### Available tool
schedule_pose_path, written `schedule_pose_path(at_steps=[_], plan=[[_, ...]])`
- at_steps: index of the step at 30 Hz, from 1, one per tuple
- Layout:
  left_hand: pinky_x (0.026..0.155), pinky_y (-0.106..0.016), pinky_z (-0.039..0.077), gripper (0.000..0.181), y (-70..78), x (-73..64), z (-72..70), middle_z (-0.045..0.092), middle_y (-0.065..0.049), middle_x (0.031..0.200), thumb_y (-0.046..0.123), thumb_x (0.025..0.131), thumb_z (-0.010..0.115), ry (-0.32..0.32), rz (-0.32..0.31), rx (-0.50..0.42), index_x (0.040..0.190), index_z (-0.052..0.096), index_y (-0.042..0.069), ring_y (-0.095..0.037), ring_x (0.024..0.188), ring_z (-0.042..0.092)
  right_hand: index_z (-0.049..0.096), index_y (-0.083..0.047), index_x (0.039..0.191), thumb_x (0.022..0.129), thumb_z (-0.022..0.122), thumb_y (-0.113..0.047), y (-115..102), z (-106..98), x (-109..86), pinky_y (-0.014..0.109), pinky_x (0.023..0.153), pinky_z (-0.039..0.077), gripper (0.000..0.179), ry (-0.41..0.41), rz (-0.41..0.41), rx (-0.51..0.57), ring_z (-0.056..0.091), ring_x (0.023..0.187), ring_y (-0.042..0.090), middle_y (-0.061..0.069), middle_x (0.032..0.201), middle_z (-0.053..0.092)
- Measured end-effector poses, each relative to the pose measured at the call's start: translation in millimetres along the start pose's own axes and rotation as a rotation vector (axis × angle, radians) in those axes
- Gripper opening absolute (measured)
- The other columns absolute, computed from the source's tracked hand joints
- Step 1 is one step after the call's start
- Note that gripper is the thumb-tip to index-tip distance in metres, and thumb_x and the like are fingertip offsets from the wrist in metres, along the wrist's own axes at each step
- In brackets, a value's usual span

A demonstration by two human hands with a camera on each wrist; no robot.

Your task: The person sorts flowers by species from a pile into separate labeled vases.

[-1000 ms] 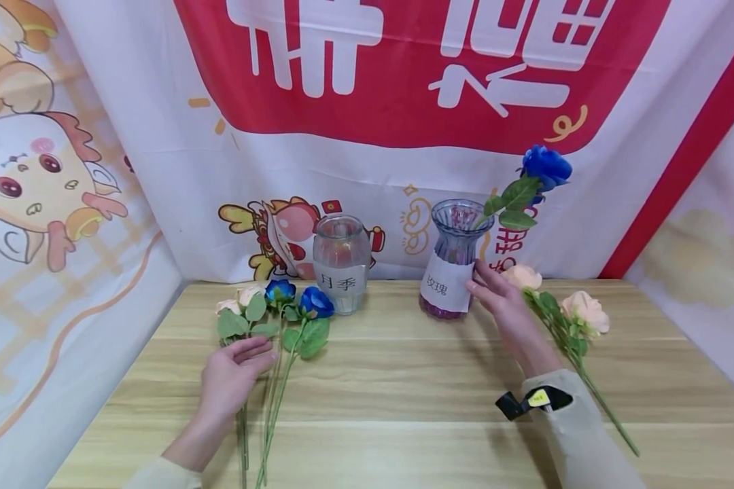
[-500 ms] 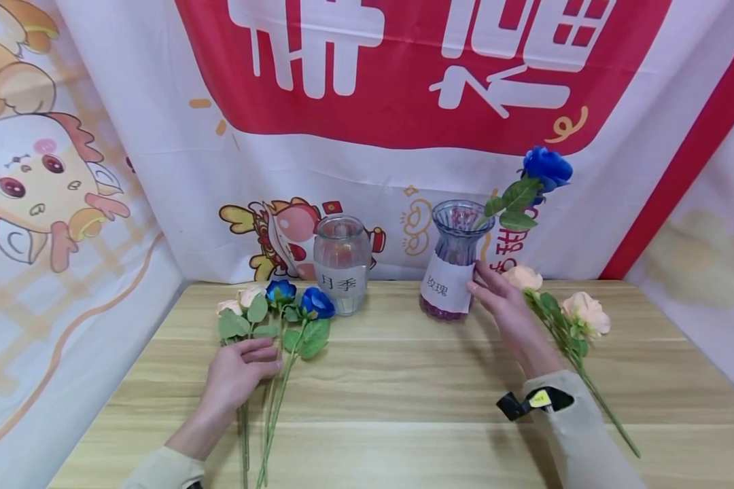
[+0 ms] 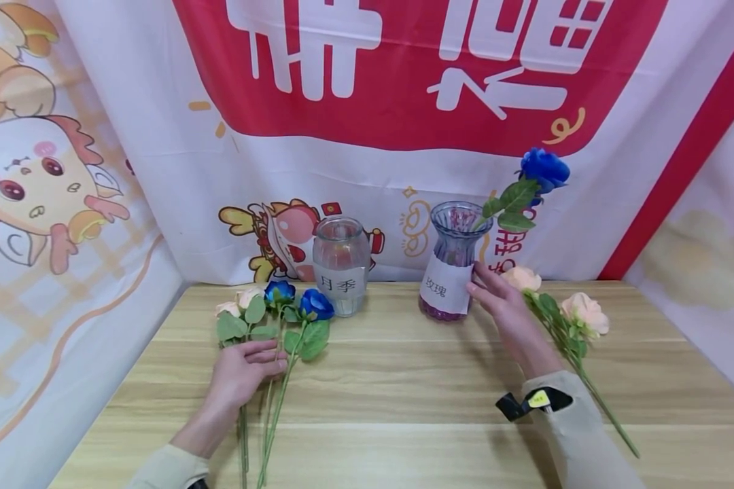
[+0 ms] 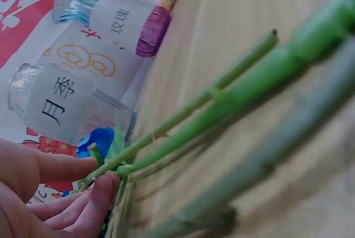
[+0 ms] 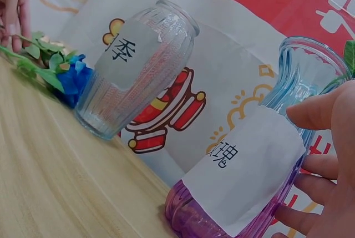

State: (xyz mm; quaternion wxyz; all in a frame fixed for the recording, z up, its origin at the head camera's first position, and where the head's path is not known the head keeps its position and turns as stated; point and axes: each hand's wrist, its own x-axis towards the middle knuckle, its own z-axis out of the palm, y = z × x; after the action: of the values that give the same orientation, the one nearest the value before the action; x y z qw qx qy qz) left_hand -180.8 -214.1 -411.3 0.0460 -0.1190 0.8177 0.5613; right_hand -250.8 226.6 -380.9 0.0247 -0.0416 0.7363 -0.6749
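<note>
My left hand (image 3: 240, 372) pinches a green stem (image 4: 145, 145) between thumb and forefinger, seen closest in the left wrist view. It belongs to the blue roses (image 3: 316, 303) lying on the table's left side, beside pale pink roses (image 3: 249, 297). My right hand (image 3: 509, 314) rests its fingertips along the right side of a flared blue-purple glass vase (image 5: 249, 171), thumb toward the front, fingers fairly straight. This vase bears a white paper label and holds a blue rose (image 3: 544, 170) leaning right. A clear glass vase (image 3: 341, 252), also labelled, stands to its left.
Two pale pink roses (image 3: 585, 312) lie right of my right forearm, stems toward me. Behind the wooden table (image 3: 391, 394) hangs a printed red and white cloth (image 3: 397, 122), close behind both vases.
My left hand has shifted slightly right, its thumb and forefinger coming to a stem of the blue roses. The right hand stays at the vase.
</note>
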Motion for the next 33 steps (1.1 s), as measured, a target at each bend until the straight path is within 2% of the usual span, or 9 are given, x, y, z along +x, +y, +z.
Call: schedule_pose_path(at_steps=[2, 5, 8, 14, 19, 24, 29, 33], plan=[[0.087, -0.030, 0.065, 0.059, 0.6, 0.8, -2.0, 0.078, -0.018, 0.122, 0.003, 0.090, 0.081, -0.025, 0.000, -0.080, 0.144, 0.059, -0.006, -0.017, 0.097, 0.081, 0.014, -0.012, 0.171, 0.112, 0.051, -0.024, -0.4, 0.1, -0.2, 0.054, 0.136, 0.014, 0.070, -0.001, 0.004, -0.001, 0.019, 0.166, 0.032, 0.007, 0.179, 0.014], [0.083, -0.030, 0.066, 0.060, 2.5, 1.0, -5.2, 0.077, -0.022, 0.123, -0.002, 0.091, 0.078, -0.064, -0.007, -0.189, 0.146, 0.054, -0.011, -0.016, 0.093, 0.081, 0.014, -0.012, 0.171, 0.113, 0.051, -0.024, -1.1, 0.3, -0.4, 0.054, 0.136, 0.014, 0.070, -0.003, 0.013, -0.004, 0.018, 0.166, 0.032, 0.006, 0.180, 0.014], [0.084, -0.032, 0.067, 0.062, 4.2, 0.7, -8.4, 0.076, -0.024, 0.125, -0.004, 0.092, 0.076, -0.098, -0.011, -0.232, 0.148, 0.050, -0.013, -0.017, 0.093, 0.080, 0.014, -0.013, 0.171, 0.113, 0.051, -0.026, -1.4, 0.5, -0.2, 0.055, 0.136, 0.014, 0.071, -0.005, 0.018, -0.007, 0.018, 0.166, 0.032, 0.006, 0.180, 0.013], [0.086, -0.033, 0.066, 0.064, 8.1, -3.2, -12.9, 0.074, -0.021, 0.130, -0.003, 0.094, 0.074, -0.148, -0.042, -0.283, 0.152, 0.048, -0.009, -0.019, 0.094, 0.081, 0.016, -0.013, 0.170, 0.112, 0.053, -0.029, -0.4, -0.6, 1.0, 0.057, 0.136, 0.013, 0.071, -0.004, 0.029, -0.016, 0.012, 0.167, 0.030, 0.005, 0.180, 0.014], [0.085, -0.029, 0.066, 0.065, 16.4, -7.3, -13.7, 0.079, -0.014, 0.120, -0.003, 0.096, 0.072, -0.161, -0.037, -0.365, 0.155, 0.044, -0.009, -0.016, 0.091, 0.081, 0.017, -0.013, 0.170, 0.112, 0.053, -0.030, -2.3, -1.7, 2.0, 0.057, 0.136, 0.013, 0.071, -0.003, 0.030, -0.025, 0.009, 0.168, 0.027, 0.004, 0.180, 0.014], [0.086, -0.026, 0.065, 0.064, 25.5, -9.9, -7.1, 0.083, -0.005, 0.105, -0.006, 0.098, 0.068, -0.132, -0.040, -0.472, 0.156, 0.042, -0.008, -0.013, 0.088, 0.081, 0.017, -0.012, 0.170, 0.112, 0.052, -0.029, -2.8, -3.5, 1.2, 0.058, 0.136, 0.013, 0.070, 0.002, 0.031, -0.022, 0.008, 0.168, 0.027, 0.005, 0.180, 0.015], [0.089, -0.025, 0.064, 0.064, 35.4, -11.4, 3.0, 0.083, 0.002, 0.095, -0.007, 0.099, 0.067, -0.060, -0.039, -0.614, 0.157, 0.041, -0.005, -0.012, 0.088, 0.081, 0.018, -0.012, 0.170, 0.112, 0.052, -0.028, -0.9, -4.4, 1.3, 0.057, 0.136, 0.014, 0.069, 0.004, 0.033, -0.014, 0.008, 0.168, 0.027, 0.004, 0.180, 0.014], [0.090, -0.025, 0.063, 0.066, 44.6, -10.7, 11.0, 0.083, 0.006, 0.094, -0.003, 0.099, 0.070, 0.003, -0.063, -0.692, 0.159, 0.044, 0.001, -0.012, 0.091, 0.081, 0.018, -0.012, 0.170, 0.112, 0.052, -0.028, -1.2, -4.4, 1.7, 0.057, 0.136, 0.015, 0.069, 0.002, 0.027, -0.012, 0.008, 0.168, 0.027, 0.005, 0.180, 0.014]])
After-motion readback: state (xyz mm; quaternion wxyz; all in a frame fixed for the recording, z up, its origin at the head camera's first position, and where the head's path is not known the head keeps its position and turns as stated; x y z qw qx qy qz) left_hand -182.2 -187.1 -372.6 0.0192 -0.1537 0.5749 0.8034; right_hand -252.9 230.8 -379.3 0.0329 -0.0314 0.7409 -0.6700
